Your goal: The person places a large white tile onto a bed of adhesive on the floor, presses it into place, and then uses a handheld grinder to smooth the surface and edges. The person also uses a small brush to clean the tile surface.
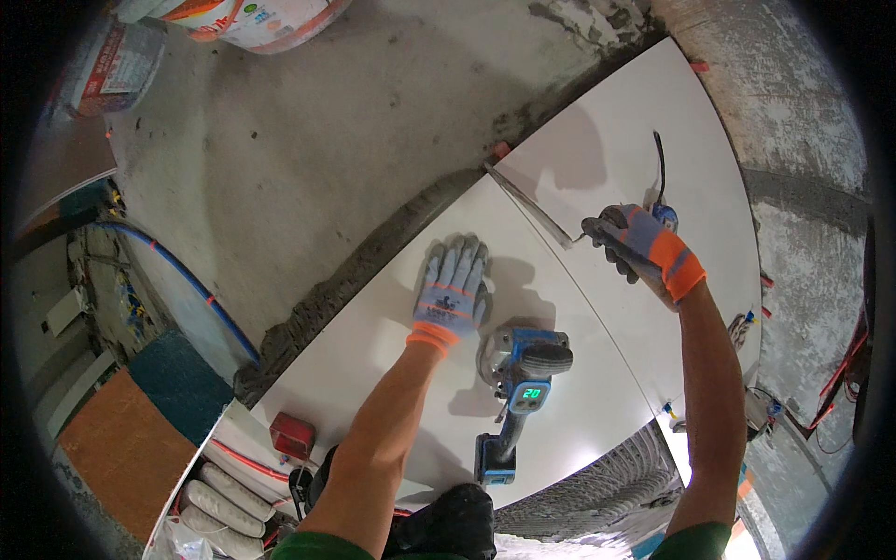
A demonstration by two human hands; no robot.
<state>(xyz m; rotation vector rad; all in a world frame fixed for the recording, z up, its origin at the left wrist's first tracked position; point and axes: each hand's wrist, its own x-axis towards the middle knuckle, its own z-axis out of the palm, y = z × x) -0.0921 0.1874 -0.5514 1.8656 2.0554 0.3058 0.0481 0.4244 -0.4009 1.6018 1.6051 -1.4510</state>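
Note:
My left hand, in a grey and orange work glove, lies flat with fingers stretched on a large white tile. Gripped in my gloved right hand is a trowel, its narrow blade seen nearly edge-on. The blade lies along the joint between that tile and a second white tile, its tip by the tiles' far corner. To the right of my left hand, a blue cordless tile vibrator with a lit display sits on the tile. A small blue object with a black strap is just beyond my right hand.
Ridged grey mortar shows past the near tile edge. A red box and light-coloured rolls are at lower left. Buckets stand at the far left on bare concrete. A blue hose runs along the left.

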